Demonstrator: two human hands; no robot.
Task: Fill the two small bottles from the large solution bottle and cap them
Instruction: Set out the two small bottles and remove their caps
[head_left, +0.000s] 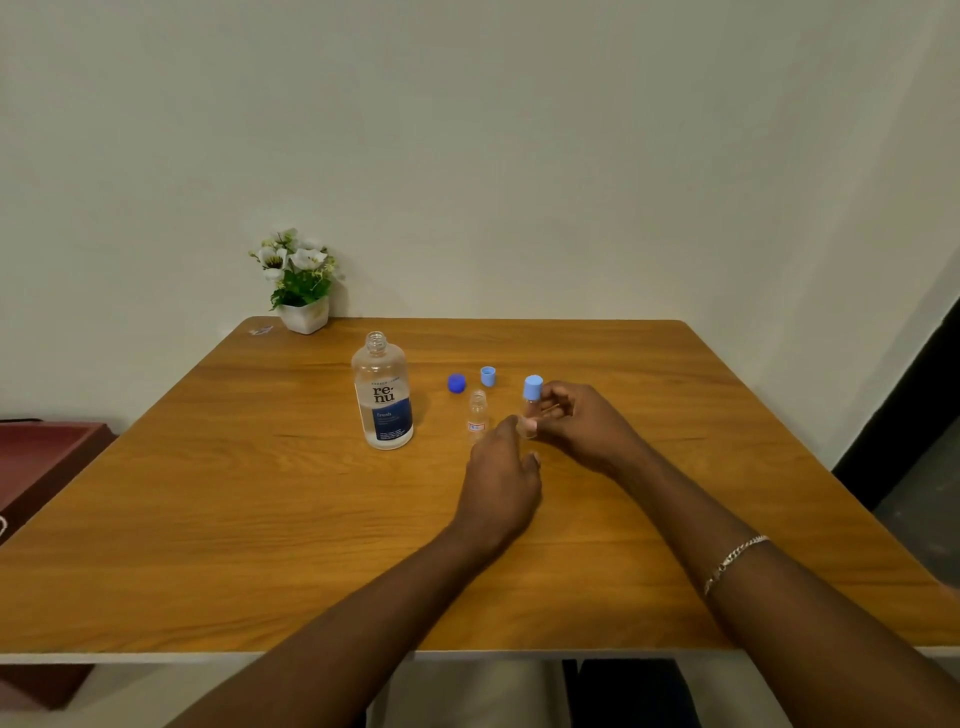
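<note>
The large clear solution bottle (383, 397) with a dark blue label stands uncapped on the wooden table (260, 493). Right of it stands a small clear bottle (477, 413) with no cap. Behind that lie a dark blue cap (456, 383) and a light blue cap (488, 376). My right hand (576, 426) holds the second small bottle (532, 402), which wears a light blue cap and tilts slightly. My left hand (504, 478) touches that bottle's base with its fingertips.
A white pot of artificial flowers (301, 283) stands at the table's far left edge by the wall, with a small scrap (260, 330) beside it. A dark red box (47, 467) sits left of the table. A bracelet is on my right wrist.
</note>
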